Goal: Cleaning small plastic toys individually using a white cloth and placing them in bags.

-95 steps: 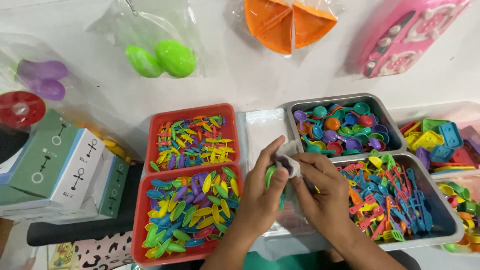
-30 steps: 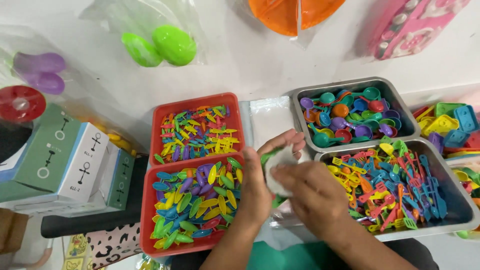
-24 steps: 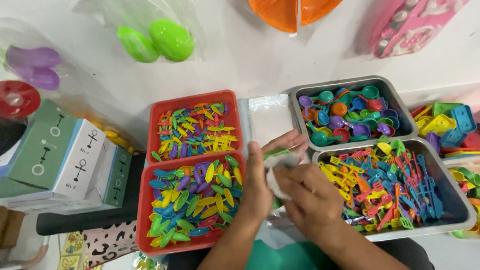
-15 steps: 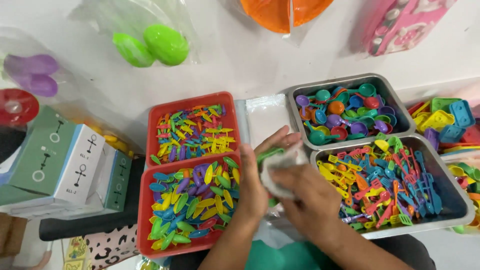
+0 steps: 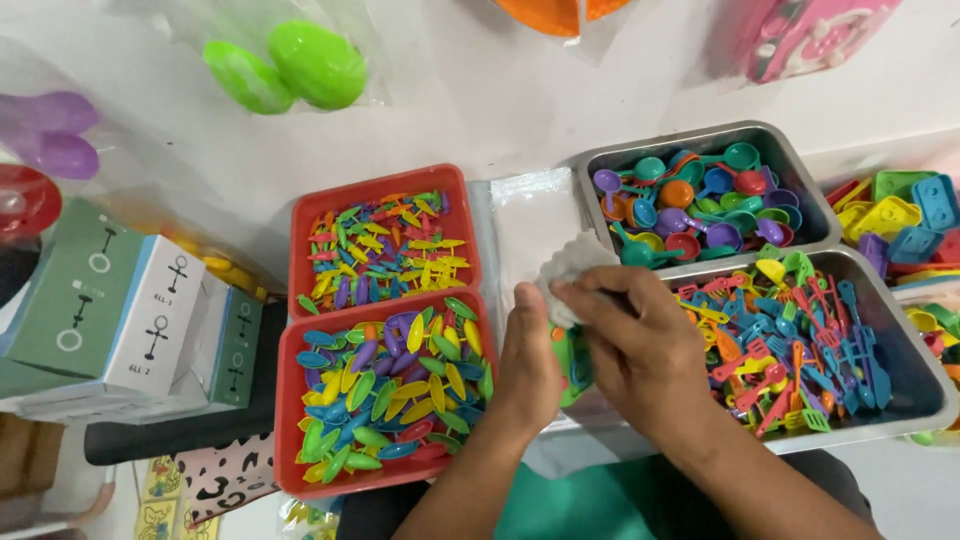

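The white cloth (image 5: 568,262) is small and crumpled, with a wavy edge, and it is pinched in the bent fingers of the right hand (image 5: 640,350), which are closed on its lower part. It sits above the gap between the red trays and the metal trays, just over a flat clear plastic bag (image 5: 530,225) that lies on the table. The left hand (image 5: 528,365) is just beside the right one, its fingers curled around a small green plastic piece (image 5: 574,362); only part of this piece shows, so I cannot tell its exact shape. To the left are two red trays: the near red tray (image 5: 290,420) holds many leaf-shaped pieces in blue, green, yellow and purple, and the far red tray (image 5: 300,225) holds thinner colourful pieces. To the right, the far metal tray (image 5: 690,140) is full of small coloured spoons, and the near metal tray (image 5: 925,385) is full of tiny toy utensils. The white table (image 5: 480,110) also carries two green egg-shaped toys (image 5: 290,72) in a clear bag, purple toys (image 5: 55,135) at the left edge, and green and white boxes (image 5: 110,310) near the red trays.
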